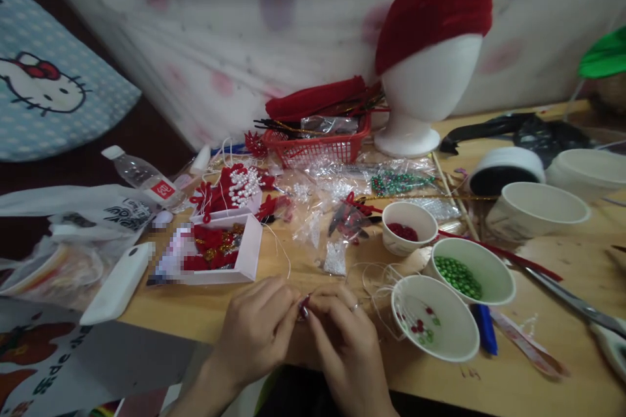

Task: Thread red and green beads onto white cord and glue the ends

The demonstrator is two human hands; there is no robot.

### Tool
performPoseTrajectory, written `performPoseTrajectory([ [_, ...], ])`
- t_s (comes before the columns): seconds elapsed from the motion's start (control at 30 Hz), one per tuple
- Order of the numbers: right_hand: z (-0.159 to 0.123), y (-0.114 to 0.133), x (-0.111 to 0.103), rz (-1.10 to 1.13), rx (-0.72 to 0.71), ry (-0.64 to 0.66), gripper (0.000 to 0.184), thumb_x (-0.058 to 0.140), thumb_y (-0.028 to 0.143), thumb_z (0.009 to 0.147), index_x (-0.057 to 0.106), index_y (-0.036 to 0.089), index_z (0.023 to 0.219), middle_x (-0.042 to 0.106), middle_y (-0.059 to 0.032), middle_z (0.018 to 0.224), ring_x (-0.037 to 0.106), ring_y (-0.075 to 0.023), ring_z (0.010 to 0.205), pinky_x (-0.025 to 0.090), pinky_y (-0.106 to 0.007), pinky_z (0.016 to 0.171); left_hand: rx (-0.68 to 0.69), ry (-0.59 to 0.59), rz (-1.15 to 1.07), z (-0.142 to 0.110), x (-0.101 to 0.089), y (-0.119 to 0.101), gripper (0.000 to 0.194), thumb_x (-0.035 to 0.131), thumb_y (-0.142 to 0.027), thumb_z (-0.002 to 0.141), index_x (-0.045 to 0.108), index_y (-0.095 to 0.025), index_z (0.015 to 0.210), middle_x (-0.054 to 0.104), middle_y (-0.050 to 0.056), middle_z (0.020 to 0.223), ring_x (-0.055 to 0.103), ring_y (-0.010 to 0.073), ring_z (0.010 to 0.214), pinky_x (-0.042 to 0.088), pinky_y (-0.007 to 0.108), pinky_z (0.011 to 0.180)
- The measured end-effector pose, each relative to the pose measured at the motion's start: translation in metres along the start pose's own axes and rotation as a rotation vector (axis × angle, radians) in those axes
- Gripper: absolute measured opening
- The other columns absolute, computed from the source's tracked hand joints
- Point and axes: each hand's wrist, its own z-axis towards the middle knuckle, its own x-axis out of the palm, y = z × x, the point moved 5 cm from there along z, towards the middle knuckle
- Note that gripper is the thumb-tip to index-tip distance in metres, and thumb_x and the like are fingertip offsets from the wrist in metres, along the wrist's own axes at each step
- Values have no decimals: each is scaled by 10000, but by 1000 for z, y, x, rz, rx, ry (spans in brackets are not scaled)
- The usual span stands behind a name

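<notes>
My left hand (pixel 261 322) and my right hand (pixel 345 332) meet at the front edge of the table, thumbs and fingertips pinched together. Whatever lies between the fingertips is too small and covered to make out. Just right of my right hand stands a white paper cup (pixel 452 332) holding a few red and green beads on thin thread. Loops of pale thread (pixel 379 280) lie beside it. Behind are a cup of green beads (pixel 458 277) and a cup of small red beads (pixel 402 232). A small bag of white beads (pixel 335 259) lies beyond my hands.
An open box (pixel 251 249) with red and gold pieces sits left, near a white phone-like slab (pixel 120 283) and a plastic bottle (pixel 141 172). Behind stand a red basket (pixel 317 146) and a foam head (pixel 428 91) with a red cap. Scissors (pixel 572 296) lie right.
</notes>
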Motion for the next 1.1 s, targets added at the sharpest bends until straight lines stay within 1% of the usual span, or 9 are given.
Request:
performPoseTrajectory([
  [0.1, -2, -4, 1, -14, 5, 19, 179, 543, 80, 917, 654, 221, 923, 658, -20, 853, 650, -159, 798, 522, -263, 692, -89, -98, -120, 1, -10, 3, 159, 618, -114, 841, 676, -204, 722, 634, 25, 621, 576, 148, 577, 420, 231, 564],
  [0.27, -3, -5, -2, -99, 9, -54, 162, 559, 91, 906, 638, 229, 935, 656, -23, 916, 645, -173, 866, 511, -281, 746, -442, -475, -636, 5, -52, 19, 214, 603, -360, 936, 605, -215, 779, 621, -36, 529, 588, 120, 463, 499, 209, 503],
  [0.4, -5, -7, -3, -119, 56, -133, 151, 547, 122, 924, 646, 234, 943, 654, -32, 943, 645, -182, 883, 510, -289, 750, -490, -823, -894, 10, -85, 25, 205, 650, -360, 912, 598, -199, 795, 758, -25, 695, 654, 105, 502, 514, 173, 456],
  [0.53, -9, -13, -5, -170, 84, -214, 181, 516, 144, 950, 647, 236, 1036, 640, -58, 1031, 636, -206, 969, 504, -337, 835, -399, -1002, -909, 11, -96, 30, 184, 717, -364, 857, 646, -202, 804, 787, -15, 867, 723, 138, 756, 600, 219, 678],
  [0.6, -10, -14, -5, -184, 60, -215, 250, 482, 150, 970, 625, 248, 1150, 619, -74, 1127, 616, -213, 1053, 493, -360, 894, -353, -854, -842, 15, -89, 29, 200, 740, -365, 828, 653, -195, 771, 757, -9, 804, 700, 140, 735, 589, 233, 704],
  [0.73, -9, -10, -6, -174, -5, -157, 347, 494, 195, 986, 539, 292, 1316, 581, -73, 1262, 568, -207, 1178, 466, -364, 980, -402, -79, -466, 21, -40, 15, 233, 652, -302, 880, 615, -186, 680, 620, -29, 608, 587, 113, 580, 477, 211, 572],
  [0.8, -7, -5, -6, -152, -47, -118, 357, 520, 208, 977, 536, 307, 1319, 583, -59, 1277, 554, -201, 1205, 456, -349, 1002, -370, 163, -283, 19, -18, 5, 245, 598, -289, 907, 612, -186, 686, 610, -31, 624, 569, 115, 601, 437, 221, 587],
  [0.9, -5, 0, -7, -81, -77, -104, 277, 529, 165, 954, 604, 301, 1184, 618, -32, 1206, 578, -176, 1158, 470, -302, 980, -324, 278, -191, 19, -1, -5, 250, 513, -290, 953, 613, -187, 748, 629, -22, 704, 581, 126, 668, 421, 238, 632],
  [1.1, -3, 0, -8, 32, -58, -151, 214, 507, 99, 943, 643, 259, 988, 672, -11, 1046, 650, -131, 995, 510, -230, 863, -311, 288, -159, 21, 3, -8, 290, 448, -314, 983, 558, -190, 745, 594, -22, 701, 572, 132, 667, 410, 247, 637],
])
